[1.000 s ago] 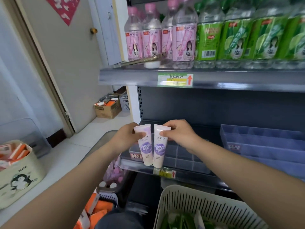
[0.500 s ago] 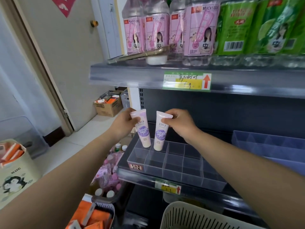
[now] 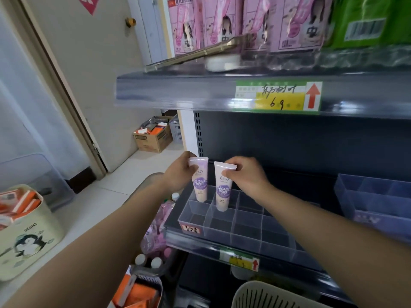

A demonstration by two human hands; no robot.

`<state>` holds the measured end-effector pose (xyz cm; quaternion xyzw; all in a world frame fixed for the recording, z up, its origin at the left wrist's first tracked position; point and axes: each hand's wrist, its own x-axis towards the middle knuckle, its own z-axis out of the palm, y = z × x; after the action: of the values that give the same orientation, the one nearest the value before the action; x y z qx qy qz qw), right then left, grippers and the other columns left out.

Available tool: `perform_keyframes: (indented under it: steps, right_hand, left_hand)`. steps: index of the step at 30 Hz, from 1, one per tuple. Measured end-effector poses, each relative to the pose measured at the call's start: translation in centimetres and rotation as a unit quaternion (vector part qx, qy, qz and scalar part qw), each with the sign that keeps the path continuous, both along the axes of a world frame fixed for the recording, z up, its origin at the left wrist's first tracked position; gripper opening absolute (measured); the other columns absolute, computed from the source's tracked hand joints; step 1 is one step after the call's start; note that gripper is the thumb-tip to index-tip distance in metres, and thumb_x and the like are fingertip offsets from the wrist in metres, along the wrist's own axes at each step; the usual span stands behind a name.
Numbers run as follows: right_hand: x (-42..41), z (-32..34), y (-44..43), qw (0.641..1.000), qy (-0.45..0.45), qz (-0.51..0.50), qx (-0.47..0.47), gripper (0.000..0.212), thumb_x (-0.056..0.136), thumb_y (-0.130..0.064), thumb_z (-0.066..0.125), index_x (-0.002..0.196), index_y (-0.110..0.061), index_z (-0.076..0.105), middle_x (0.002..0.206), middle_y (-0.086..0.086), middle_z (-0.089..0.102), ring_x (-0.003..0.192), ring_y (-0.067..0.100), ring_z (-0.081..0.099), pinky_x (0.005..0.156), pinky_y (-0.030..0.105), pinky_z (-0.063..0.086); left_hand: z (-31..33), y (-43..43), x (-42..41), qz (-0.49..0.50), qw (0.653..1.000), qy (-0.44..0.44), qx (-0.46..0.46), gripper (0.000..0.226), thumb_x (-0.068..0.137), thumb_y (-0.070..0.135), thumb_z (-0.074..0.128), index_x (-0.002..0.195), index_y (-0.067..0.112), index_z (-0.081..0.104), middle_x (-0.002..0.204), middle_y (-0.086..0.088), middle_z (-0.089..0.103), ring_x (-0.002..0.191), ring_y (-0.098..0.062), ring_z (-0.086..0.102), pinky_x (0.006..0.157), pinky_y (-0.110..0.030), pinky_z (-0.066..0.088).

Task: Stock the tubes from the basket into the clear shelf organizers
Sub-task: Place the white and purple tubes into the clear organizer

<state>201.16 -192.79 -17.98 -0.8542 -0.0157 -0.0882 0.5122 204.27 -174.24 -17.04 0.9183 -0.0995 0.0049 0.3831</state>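
Observation:
My left hand (image 3: 178, 174) grips the crimped top of a white tube with a purple label (image 3: 200, 181). My right hand (image 3: 246, 174) pinches the top of a second tube of the same kind (image 3: 222, 192). Both tubes hang cap-down over the back left cells of a clear divided organizer (image 3: 244, 232) on the dark lower shelf. The right tube's cap dips into a cell; the left tube's cap is at the organizer's back rim. A white slotted basket (image 3: 266, 294) shows at the bottom edge, its contents out of view.
A second, bluish organizer (image 3: 373, 196) stands further right on the same shelf. The shelf above (image 3: 200, 90) carries pink and green bottles. Left of me are a cream penguin bin (image 3: 24, 236) with orange packs, a cardboard box (image 3: 153, 138), and bottles and orange packs low down.
Both hands carried the tubes forward and down over the organizer's back left cells, and my view moved closer to the shelf. The tubes are a little further apart.

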Motion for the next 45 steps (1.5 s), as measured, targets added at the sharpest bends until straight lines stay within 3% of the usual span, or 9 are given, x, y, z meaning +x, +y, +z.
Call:
perform_keyframes:
  steps: [10, 13, 17, 20, 22, 26, 28, 35, 45]
  right_hand:
    - [0.9, -1.3, 0.6, 1.000, -0.004, -0.010, -0.003, 0.017, 0.078, -0.003, 0.063, 0.091, -0.011, 0.070, 0.090, 0.003, 0.070, 0.081, 0.018, 0.065, 0.070, 0.030, 0.052]
    - [1.0, -1.2, 0.7, 1.000, 0.008, -0.018, 0.003, 0.020, 0.080, -0.003, 0.059, 0.095, -0.011, 0.069, 0.093, 0.004, 0.069, 0.084, 0.018, 0.064, 0.070, 0.028, 0.050]
    - [0.7, -1.0, 0.9, 1.000, 0.004, -0.005, 0.008, 0.032, 0.084, 0.000, 0.056, 0.113, -0.014, 0.063, 0.112, 0.002, 0.065, 0.100, 0.015, 0.061, 0.080, 0.024, 0.050]
    - [0.4, -0.8, 0.7, 0.999, -0.005, 0.005, -0.036, 0.039, 0.087, -0.002, 0.056, 0.124, -0.016, 0.056, 0.127, 0.000, 0.055, 0.108, 0.009, 0.052, 0.070, 0.004, 0.036]
    - [0.1, -0.5, 0.6, 0.997, -0.021, 0.010, -0.069, 0.041, 0.087, -0.003, 0.056, 0.126, -0.017, 0.054, 0.130, -0.001, 0.049, 0.109, 0.008, 0.049, 0.068, 0.000, 0.032]
    - [-0.8, 0.3, 0.3, 0.984, -0.056, 0.022, -0.166, 0.042, 0.085, -0.010, 0.057, 0.126, -0.019, 0.053, 0.135, -0.004, 0.046, 0.122, 0.017, 0.047, 0.102, 0.029, 0.039]
    - [-1.4, 1.0, 0.1, 0.974, -0.054, 0.033, -0.217, 0.046, 0.085, -0.016, 0.056, 0.130, -0.021, 0.049, 0.140, -0.005, 0.041, 0.128, 0.019, 0.041, 0.107, 0.038, 0.034]
    - [-4.5, 2.2, -1.0, 0.937, -0.019, 0.053, -0.344, 0.061, 0.089, -0.038, 0.051, 0.145, -0.031, 0.027, 0.157, -0.006, 0.013, 0.143, 0.024, 0.016, 0.113, 0.043, 0.018]
    - [-10.2, 1.2, -4.2, 0.891, 0.003, 0.065, -0.450, 0.077, 0.091, -0.049, 0.044, 0.150, -0.030, -0.002, 0.158, -0.003, -0.016, 0.145, 0.022, -0.018, 0.117, 0.047, -0.006]
  left_hand:
    - [-1.8, -0.1, 0.9, -0.009, 0.999, 0.025, -0.025, 0.016, 0.097, 0.015, 0.047, 0.111, 0.008, 0.045, 0.106, -0.011, 0.061, 0.097, -0.023, 0.060, 0.073, -0.026, 0.047]
    - [-1.9, -0.2, 0.8, 0.000, 0.997, 0.029, -0.074, 0.022, 0.095, 0.009, 0.050, 0.115, 0.014, 0.043, 0.112, -0.009, 0.059, 0.102, -0.024, 0.060, 0.078, -0.027, 0.050]
    - [-2.0, -0.5, 0.3, 0.005, 0.997, 0.027, -0.071, 0.051, 0.093, 0.008, 0.053, 0.137, 0.021, 0.030, 0.135, -0.006, 0.047, 0.116, -0.023, 0.053, 0.094, -0.035, 0.048]
    - [-1.7, -0.5, 0.3, 0.015, 0.999, -0.003, -0.037, 0.064, 0.090, 0.008, 0.058, 0.144, 0.020, 0.025, 0.145, -0.008, 0.037, 0.131, -0.026, 0.041, 0.107, -0.041, 0.040]
    - [-1.3, -0.6, 0.2, 0.022, 0.999, -0.030, -0.001, 0.070, 0.088, 0.008, 0.060, 0.146, 0.020, 0.023, 0.150, -0.008, 0.028, 0.137, -0.028, 0.032, 0.111, -0.042, 0.034]
    - [-0.5, -0.6, -0.5, 0.025, 0.994, -0.075, 0.082, 0.075, 0.084, 0.010, 0.063, 0.147, 0.017, 0.023, 0.153, -0.007, 0.021, 0.139, -0.030, 0.024, 0.112, -0.042, 0.028]
    - [-0.1, -0.7, -0.9, 0.024, 0.987, -0.091, 0.128, 0.077, 0.081, 0.015, 0.063, 0.147, 0.017, 0.024, 0.153, -0.008, 0.022, 0.140, -0.030, 0.023, 0.114, -0.043, 0.027]
    - [0.9, -2.1, -3.8, 0.029, 0.963, -0.123, 0.236, 0.078, 0.081, 0.036, 0.060, 0.147, 0.022, 0.022, 0.153, -0.007, 0.022, 0.141, -0.029, 0.021, 0.115, -0.049, 0.019]
    - [1.5, -5.8, -10.1, -0.001, 0.922, -0.170, 0.349, 0.075, 0.089, 0.051, 0.044, 0.149, 0.023, 0.010, 0.159, -0.005, 0.005, 0.147, -0.025, -0.003, 0.116, -0.052, 0.002]
